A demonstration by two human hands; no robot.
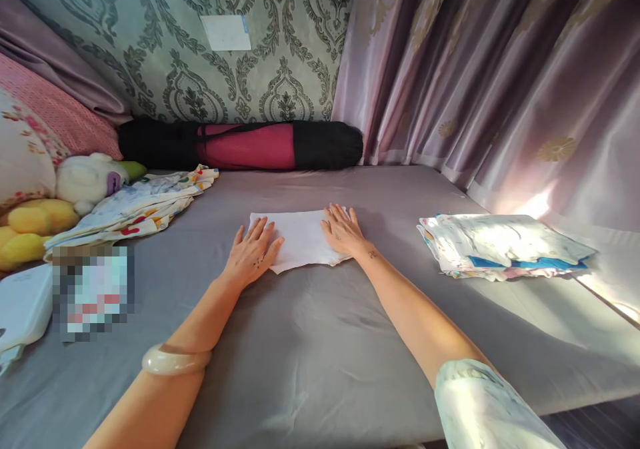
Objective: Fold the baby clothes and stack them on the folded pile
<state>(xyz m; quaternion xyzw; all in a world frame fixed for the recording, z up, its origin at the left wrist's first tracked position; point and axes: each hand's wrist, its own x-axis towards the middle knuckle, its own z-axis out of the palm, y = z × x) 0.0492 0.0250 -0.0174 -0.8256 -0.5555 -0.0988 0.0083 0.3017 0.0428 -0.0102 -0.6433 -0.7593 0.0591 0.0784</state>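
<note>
A white folded cloth (299, 239) lies flat on the grey sheet of the bed, roughly rectangular with an uneven near edge. My left hand (253, 252) rests palm down on its left end, fingers spread and holding nothing. On the right end, my right hand (343, 230) presses flat with its fingers stretched out, covering that side of the cloth. A pale bangle (176, 360) circles my left forearm.
To the right sits a stack of folded printed cloths (505, 242). At left are loose patterned cloths (145, 202), a white plush toy (87, 181), a yellow plush (37, 226), a white device (25, 306) and a blurred object (100, 292). A black-and-red roll (245, 146) lies along the wall.
</note>
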